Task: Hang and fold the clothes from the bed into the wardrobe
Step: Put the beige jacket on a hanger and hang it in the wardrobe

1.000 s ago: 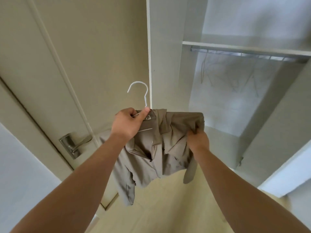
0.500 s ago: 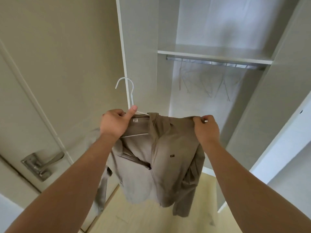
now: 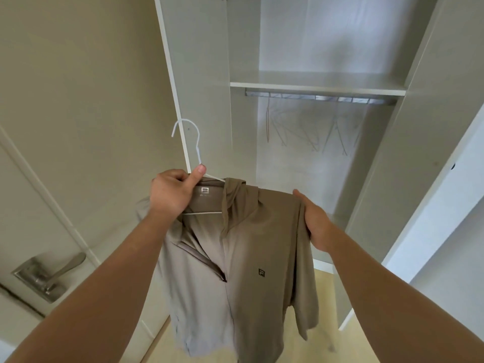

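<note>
A: How far along is it?

B: The wardrobe (image 3: 204, 74) stands open. The tan shirt (image 3: 248, 252) is in the air before it, not yet on the rail (image 3: 319, 96), where only bare hangers (image 3: 332, 134) hang.

A: Is it on a hanger?

B: Yes, a white hanger (image 3: 195, 145) runs through its shoulders. The left grip (image 3: 172, 192) pinches the hanger's neck with the collar; the right grip (image 3: 314, 221) curls round the far shoulder. Hooking remains; other clothes are out of view.

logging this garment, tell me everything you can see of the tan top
The tan top is thin, smooth fabric with an open neck zip, a small dark chest logo and an inner neck label. It hangs on a white hanger; the left hand grips the hanger, the right hand holds one shoulder.
</note>
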The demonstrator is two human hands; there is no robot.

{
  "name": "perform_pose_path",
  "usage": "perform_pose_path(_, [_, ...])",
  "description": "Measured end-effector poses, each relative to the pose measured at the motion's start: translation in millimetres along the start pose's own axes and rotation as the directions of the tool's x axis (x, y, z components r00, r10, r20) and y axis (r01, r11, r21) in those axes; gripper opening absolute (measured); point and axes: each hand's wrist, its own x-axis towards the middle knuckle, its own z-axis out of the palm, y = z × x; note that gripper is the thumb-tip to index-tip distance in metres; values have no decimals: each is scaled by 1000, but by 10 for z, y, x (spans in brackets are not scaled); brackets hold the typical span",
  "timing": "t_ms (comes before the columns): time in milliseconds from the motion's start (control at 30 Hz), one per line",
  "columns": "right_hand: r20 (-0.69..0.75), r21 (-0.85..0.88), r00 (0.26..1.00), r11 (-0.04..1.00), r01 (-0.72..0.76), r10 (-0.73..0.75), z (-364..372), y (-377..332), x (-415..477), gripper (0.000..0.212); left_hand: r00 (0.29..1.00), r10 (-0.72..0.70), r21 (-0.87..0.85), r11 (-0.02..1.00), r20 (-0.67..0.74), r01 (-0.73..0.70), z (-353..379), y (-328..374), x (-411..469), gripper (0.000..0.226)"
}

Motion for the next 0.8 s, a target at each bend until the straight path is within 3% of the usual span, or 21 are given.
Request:
perform_pose_path(167, [58,-43,998,999,19,-17,4,-35,-38,56,999,33,39,999,18,-33,-44,-41,50,77])
perform_pose_path(233, [-17,-64,998,996,56,-57,-24,-127,-18,55,998,60,87,994,27,-62,-90,-84,72,75])
perform_pose_path(333, [-177,67,970,981,182,-168,-74,-222,34,43,992,127,186,974,29,-130,-144,-140,79,78])
perform_pose_path(433, [-220,115,952,964,240,-211,-78,-215,47,38,992,127,195,973,-17,-121,-145,-139,74,79])
perform_pose_path(567, [-236,-209,931,950,231,-278,-23,-68,67,53,993,65,133,990,-94,-52,-122,-89,54,70])
perform_pose_path(633, [-250,-304,913,922,241,-321,-3,-22,49,48,993,75,126,990,-93,-63,-103,-78,25,67])
perform_pose_path(733, [-93,-285,932,907,312,-350,58,-42,-8,31,993,83,121,990,-85,-72,-73,-50,-4,64])
perform_pose_path(800, [35,-253,943,909,330,-332,115,-100,-45,46,992,105,110,989,-71,-97,-60,-30,-9,61])
